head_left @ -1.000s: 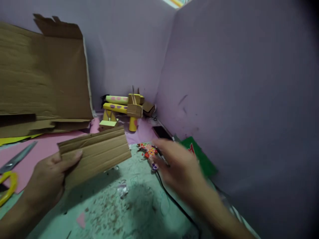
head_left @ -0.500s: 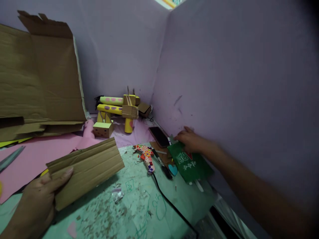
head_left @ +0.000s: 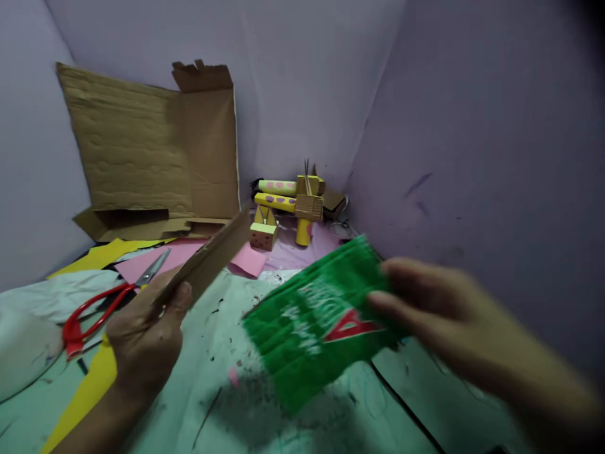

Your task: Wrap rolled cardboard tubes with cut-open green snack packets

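My left hand (head_left: 149, 331) grips a flat piece of brown cardboard (head_left: 215, 252), tilted so that its edge faces me. Held up over the table by my right hand (head_left: 425, 309) is a green printed cardboard piece (head_left: 316, 328) with white lettering and a red patch; thumb and fingers pinch its right end. A gap separates the two pieces. Red-handled scissors (head_left: 99, 315) lie just left of my left hand, blades pointing away. The green piece hides part of the table and whatever lies behind it.
A large opened cardboard box (head_left: 142, 151) stands at the back left. Yellow spotted paper tubes (head_left: 276, 202) and a small box with pointed ears (head_left: 263, 235) sit near the back wall. Yellow paper (head_left: 89, 384) lies at left; a black cord (head_left: 406, 407) crosses the right side of the table (head_left: 198, 366).
My right hand has lifted the green cardboard piece off the table by the right wall and brought it in front of me. My left hand has turned the brown cardboard edge-on. The view has swung left.
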The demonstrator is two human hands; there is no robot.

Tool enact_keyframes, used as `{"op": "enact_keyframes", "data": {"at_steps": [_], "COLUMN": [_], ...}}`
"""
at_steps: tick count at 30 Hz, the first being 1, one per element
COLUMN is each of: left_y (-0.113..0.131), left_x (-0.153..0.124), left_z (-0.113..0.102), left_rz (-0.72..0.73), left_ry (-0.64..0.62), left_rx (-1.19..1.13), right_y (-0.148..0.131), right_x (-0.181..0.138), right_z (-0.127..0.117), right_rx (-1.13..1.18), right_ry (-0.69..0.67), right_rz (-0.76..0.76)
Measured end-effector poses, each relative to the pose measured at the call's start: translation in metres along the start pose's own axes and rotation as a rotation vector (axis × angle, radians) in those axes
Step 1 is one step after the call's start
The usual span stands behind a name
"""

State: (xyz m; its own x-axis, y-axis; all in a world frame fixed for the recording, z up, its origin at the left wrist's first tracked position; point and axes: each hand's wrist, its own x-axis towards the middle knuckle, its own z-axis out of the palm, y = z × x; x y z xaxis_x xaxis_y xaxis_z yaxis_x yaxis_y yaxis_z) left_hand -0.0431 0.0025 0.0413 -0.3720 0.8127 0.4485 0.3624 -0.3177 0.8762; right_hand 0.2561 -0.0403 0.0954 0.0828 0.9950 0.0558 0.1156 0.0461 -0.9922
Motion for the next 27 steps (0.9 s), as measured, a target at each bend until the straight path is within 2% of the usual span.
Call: {"op": "enact_keyframes", "data": {"at_steps": [2,4,6,7,8,10,14,18,22,25,27], "left_y": [0.000,-0.010,-0.027,-0.037,-0.047,-0.062,-0.072,-0.073,-0.074,-0.067,-0.059], "left_x": [-0.003,-0.011,-0.021,-0.027,-0.031,-0.037,-0.031,-0.020,-0.021,-0.023,-0.023], "left_z": [-0.012,-0.018,-0.019,-0.017,-0.015,-0.011,-0.008,-0.011,-0.011,-0.008,-0.004], "left_rz": [0.362,0.710,0.861,0.871,0.859,0.815,0.811,0.761,0.624,0.400,0.152], "left_ry": [-0.039,-0.247,-0.546,-0.691,-0.805,-0.957,-1.090,-1.032,-1.042,-0.904,-0.761], "left_rx": [0.147,0.271,0.317,0.330,0.348,0.394,0.404,0.355,0.357,0.307,0.195], "right_y": [0.037,0.074,0.102,0.110,0.115,0.118,0.111,0.111,0.116,0.118,0.117], "right_x": [0.015,0.027,0.032,0.033,0.033,0.032,0.033,0.032,0.029,0.026,0.025], "right_z": [0.052,0.085,0.097,0.097,0.093,0.084,0.073,0.076,0.083,0.086,0.087], "right_rx": [0.201,0.247,0.274,0.286,0.298,0.321,0.372,0.401,0.377,0.363,0.364], "right_ry": [-0.153,-0.155,-0.169,-0.178,-0.191,-0.210,-0.227,-0.245,-0.253,-0.204,-0.184], "right_rz": [0.212,0.261,0.289,0.303,0.327,0.391,0.491,0.453,0.379,0.307,0.265]}}
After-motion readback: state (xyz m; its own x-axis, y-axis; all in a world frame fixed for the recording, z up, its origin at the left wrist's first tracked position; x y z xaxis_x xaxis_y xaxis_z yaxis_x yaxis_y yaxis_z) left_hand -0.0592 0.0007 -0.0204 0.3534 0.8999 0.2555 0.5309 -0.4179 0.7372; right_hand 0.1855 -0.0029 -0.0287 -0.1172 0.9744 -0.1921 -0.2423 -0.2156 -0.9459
